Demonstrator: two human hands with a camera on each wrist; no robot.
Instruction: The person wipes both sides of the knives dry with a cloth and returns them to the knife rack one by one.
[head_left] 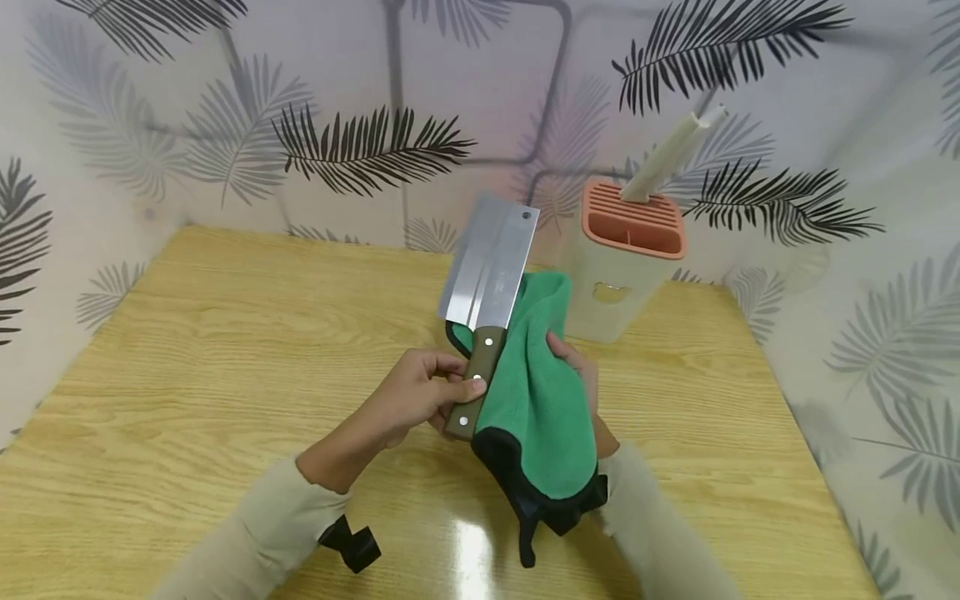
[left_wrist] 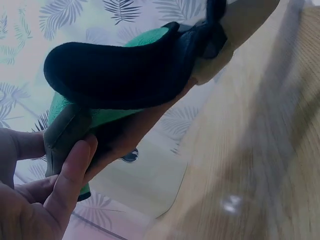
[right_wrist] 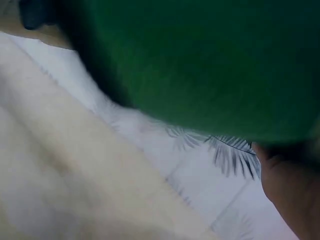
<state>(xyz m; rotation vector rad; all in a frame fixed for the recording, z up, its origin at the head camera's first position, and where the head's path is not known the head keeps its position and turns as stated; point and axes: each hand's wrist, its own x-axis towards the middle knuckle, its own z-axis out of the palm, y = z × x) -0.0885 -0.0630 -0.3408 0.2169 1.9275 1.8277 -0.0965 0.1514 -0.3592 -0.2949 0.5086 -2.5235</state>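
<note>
A cleaver (head_left: 491, 275) with a wide steel blade and a brown riveted handle is held tilted, blade up and away. My left hand (head_left: 412, 393) pinches its handle, thumb on top; the left wrist view shows the handle (left_wrist: 66, 132) between the fingers. Against the cleaver's right side and behind it lies a green cloth (head_left: 543, 400) with a black border and a hanging loop. My right hand (head_left: 581, 367) holds this cloth from the right, mostly hidden by it. Green cloth (right_wrist: 200, 65) fills much of the right wrist view, blurred.
At the back right of the wooden table (head_left: 225, 350) stands a pale knife block (head_left: 600, 308) with an orange slotted top. A white-handled tool (head_left: 667, 158) sticks up from a slot. A leaf-patterned sheet (head_left: 352, 150) hangs behind and beside the table.
</note>
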